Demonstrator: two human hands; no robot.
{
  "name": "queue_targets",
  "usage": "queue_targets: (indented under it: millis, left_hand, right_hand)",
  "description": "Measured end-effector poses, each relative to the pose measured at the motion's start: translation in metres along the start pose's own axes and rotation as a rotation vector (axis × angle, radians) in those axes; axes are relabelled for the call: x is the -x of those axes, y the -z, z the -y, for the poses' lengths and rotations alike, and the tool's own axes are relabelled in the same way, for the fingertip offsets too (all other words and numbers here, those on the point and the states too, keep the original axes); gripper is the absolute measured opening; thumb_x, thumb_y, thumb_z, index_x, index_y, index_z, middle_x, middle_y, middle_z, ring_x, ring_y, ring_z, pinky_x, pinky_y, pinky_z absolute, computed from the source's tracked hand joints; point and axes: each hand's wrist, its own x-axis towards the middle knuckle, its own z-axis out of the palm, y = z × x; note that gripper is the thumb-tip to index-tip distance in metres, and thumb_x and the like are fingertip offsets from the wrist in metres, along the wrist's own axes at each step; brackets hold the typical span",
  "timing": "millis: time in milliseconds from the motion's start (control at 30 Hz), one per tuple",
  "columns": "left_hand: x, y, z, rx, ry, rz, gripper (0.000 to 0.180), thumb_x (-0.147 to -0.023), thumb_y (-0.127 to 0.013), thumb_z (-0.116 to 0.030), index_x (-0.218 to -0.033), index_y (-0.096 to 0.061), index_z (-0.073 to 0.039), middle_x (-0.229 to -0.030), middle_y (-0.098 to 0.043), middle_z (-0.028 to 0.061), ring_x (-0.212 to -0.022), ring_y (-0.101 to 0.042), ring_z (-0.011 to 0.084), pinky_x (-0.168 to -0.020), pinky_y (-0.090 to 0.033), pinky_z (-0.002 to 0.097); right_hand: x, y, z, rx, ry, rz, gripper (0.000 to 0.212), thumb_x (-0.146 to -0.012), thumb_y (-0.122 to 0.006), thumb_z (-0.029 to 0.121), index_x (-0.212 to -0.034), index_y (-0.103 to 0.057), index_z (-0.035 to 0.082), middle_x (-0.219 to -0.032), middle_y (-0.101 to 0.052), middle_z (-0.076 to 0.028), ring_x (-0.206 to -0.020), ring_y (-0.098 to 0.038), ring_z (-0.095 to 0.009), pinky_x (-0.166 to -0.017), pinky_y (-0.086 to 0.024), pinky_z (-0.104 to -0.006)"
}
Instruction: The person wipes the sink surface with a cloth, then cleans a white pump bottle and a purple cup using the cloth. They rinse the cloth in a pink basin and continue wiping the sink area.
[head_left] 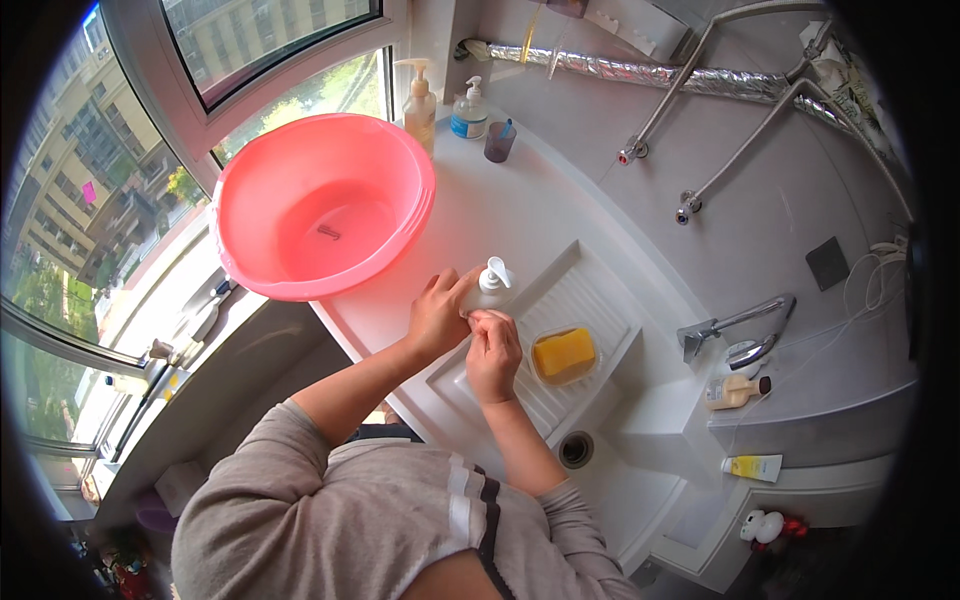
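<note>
A pump bottle (495,277) with a white pump head stands at the middle of the white counter, its lower body mostly hidden behind my hands. My left hand (440,316) is closed against the bottle's left side, a finger reaching along it below the pump. Just right of it, my right hand (493,352) is curled with its fingertips pinched together at the near side of the bottle. Whatever lies in that pinch is too small to make out. To the right, a yellow soap bar (564,352) sits in a clear dish on the ribbed washboard (530,405).
A large pink basin (325,205) rests tilted at the far left by the window. Behind are two pump bottles and a dark cup (499,142). The sink drain (576,449), faucet (735,328), a lotion bottle (737,391) and a yellow-white tube (752,467) lie to the right.
</note>
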Motion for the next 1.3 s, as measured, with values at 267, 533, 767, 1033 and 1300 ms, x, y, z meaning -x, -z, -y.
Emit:
queue_targets:
  millis: [267, 533, 767, 1033, 1300]
  left_hand:
    - [0.007, -0.002, -0.014, 0.125, 0.028, -0.031, 0.066, -0.066, -0.081, -0.027, -0.125, -0.054, -0.015, -0.092, -0.053, 0.0085, -0.078, -0.06, 0.0278, -0.063, -0.052, 0.0383]
    - [0.004, 0.004, -0.01, 0.111, -0.052, -0.045, 0.061, -0.072, -0.076, -0.022, -0.127, -0.051, -0.014, -0.092, -0.054, 0.0089, -0.078, -0.059, 0.0284, -0.067, -0.052, 0.0373]
    - [0.01, -0.016, 0.003, 0.467, 0.001, 0.014, 0.066, -0.074, -0.077, -0.023, -0.13, -0.044, -0.012, -0.115, -0.057, 0.0144, -0.103, -0.059, 0.0352, -0.084, -0.05, 0.0413]
    - [0.007, -0.012, 0.002, 0.436, 0.06, 0.07, 0.065, -0.074, -0.077, -0.015, -0.129, -0.044, -0.009, -0.121, -0.057, 0.0152, -0.106, -0.059, 0.0361, -0.086, -0.049, 0.0405]
    - [0.003, -0.008, 0.01, 0.515, 0.053, 0.068, 0.066, -0.071, -0.08, -0.023, -0.127, -0.047, -0.011, -0.117, -0.06, 0.0135, -0.103, -0.061, 0.0319, -0.085, -0.05, 0.039]
  right_hand:
    - [-0.015, -0.003, -0.018, -0.236, -0.415, -0.286, 0.015, -0.086, -0.064, -0.001, -0.083, -0.05, 0.003, -0.092, -0.065, -0.01, -0.078, -0.061, -0.024, -0.066, -0.052, -0.0332]
    - [-0.011, -0.001, -0.004, -0.083, -0.151, -0.16, 0.017, -0.081, -0.064, -0.007, -0.082, -0.052, 0.006, -0.09, -0.064, -0.007, -0.082, -0.059, -0.027, -0.071, -0.05, -0.0365]
    - [-0.018, 0.003, -0.019, 0.122, 0.11, -0.08, 0.018, -0.078, -0.062, -0.009, -0.084, -0.054, 0.006, -0.088, -0.059, -0.007, -0.079, -0.055, -0.027, -0.072, -0.048, -0.0376]
    - [-0.021, 0.01, -0.01, 0.024, -0.081, -0.009, 0.018, -0.077, -0.063, -0.009, -0.081, -0.055, 0.006, -0.085, -0.058, -0.008, -0.079, -0.055, -0.028, -0.069, -0.047, -0.0378]
    - [-0.028, 0.008, -0.008, 0.112, -0.062, 0.052, 0.019, -0.078, -0.065, -0.007, -0.076, -0.05, 0.004, -0.08, -0.055, -0.01, -0.076, -0.052, -0.028, -0.064, -0.046, -0.037]
